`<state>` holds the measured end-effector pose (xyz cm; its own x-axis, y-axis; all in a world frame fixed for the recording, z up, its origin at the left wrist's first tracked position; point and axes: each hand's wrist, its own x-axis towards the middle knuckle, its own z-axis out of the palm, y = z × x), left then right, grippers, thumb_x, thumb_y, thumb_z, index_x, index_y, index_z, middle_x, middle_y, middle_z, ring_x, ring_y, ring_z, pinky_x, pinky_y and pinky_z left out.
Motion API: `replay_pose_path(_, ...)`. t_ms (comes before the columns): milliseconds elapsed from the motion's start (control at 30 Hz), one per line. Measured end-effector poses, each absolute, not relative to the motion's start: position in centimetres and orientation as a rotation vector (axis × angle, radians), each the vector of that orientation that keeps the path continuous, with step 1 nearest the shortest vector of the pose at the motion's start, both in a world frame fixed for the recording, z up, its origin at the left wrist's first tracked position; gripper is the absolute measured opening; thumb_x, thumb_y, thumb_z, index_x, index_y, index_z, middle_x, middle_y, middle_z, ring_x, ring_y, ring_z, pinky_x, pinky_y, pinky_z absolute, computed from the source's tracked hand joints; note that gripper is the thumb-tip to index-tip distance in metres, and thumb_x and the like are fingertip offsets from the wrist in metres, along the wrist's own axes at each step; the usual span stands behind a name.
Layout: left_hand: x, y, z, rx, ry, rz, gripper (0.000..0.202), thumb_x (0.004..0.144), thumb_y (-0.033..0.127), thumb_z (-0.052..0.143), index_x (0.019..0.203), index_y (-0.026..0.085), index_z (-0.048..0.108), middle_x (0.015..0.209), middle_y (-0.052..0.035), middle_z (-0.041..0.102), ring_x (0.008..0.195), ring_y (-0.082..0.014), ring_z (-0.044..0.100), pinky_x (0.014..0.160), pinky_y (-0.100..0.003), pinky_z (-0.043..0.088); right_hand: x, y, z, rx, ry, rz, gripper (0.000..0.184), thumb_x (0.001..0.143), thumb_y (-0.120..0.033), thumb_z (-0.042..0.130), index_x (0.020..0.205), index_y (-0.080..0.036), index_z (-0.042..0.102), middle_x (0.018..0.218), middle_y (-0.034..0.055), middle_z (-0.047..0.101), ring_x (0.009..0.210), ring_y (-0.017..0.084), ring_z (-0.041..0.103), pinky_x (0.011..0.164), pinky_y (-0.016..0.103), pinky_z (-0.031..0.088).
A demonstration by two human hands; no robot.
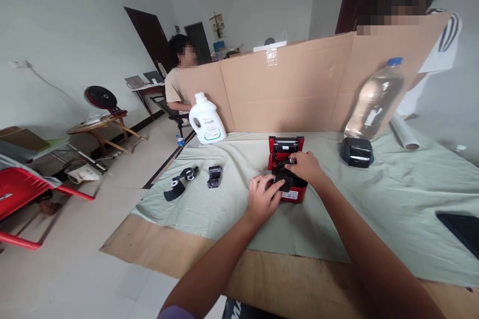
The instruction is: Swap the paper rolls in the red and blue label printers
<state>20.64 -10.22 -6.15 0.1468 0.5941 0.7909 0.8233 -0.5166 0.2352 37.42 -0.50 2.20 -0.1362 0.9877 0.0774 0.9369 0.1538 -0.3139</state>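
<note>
Right fingers [294, 156] pinch a black ribbon roll [285, 163], seemingly loading the red label printer [299, 196] beneath; left fingers [276, 187] touch its front, grip unclear from here. Next calls for level seating.

Left hand [264, 200] palm-down, right hand [307, 166] curled

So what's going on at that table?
Somebody has both bare hands at a small red machine with its lid up. The right hand is touching a dark roll in the opening, and the left hand is on a black part at the front. More dark rolls lie on the cloth to the left.
</note>
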Motion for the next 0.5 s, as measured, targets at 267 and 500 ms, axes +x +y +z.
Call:
replay_pose_path(267,20.6,-10.3,-5.8,-2.243,-1.438,-1.232,0.033,0.093,0.021,0.057,0.120,0.033,0.072,0.121,-0.0020,0.069,0.111,-0.0229,0.050,0.099,-0.038,0.041,38.0,0.4,2.3,-1.782,-2.098,0.450,0.024,0.083,-0.031,0.063,0.103,-0.026,0.074,0.105,0.0038,0.076,0.100,0.026,0.068,0.087,0.037,0.047)
replay_pose_path(500,20.5,-10.2,-5.7,-2.299,-1.484,-1.196,0.035,0.095,0.024,0.054,0.124,0.033,0.070,0.125,-0.0019,0.068,0.115,-0.0226,0.050,0.103,-0.038,0.039,37.1,0.3,1.2,-1.886,-2.192,0.250,0.031,0.080,-0.030,0.067,0.109,-0.026,0.076,0.111,0.0107,0.075,0.120,0.037,0.057,0.098,0.051,0.042)
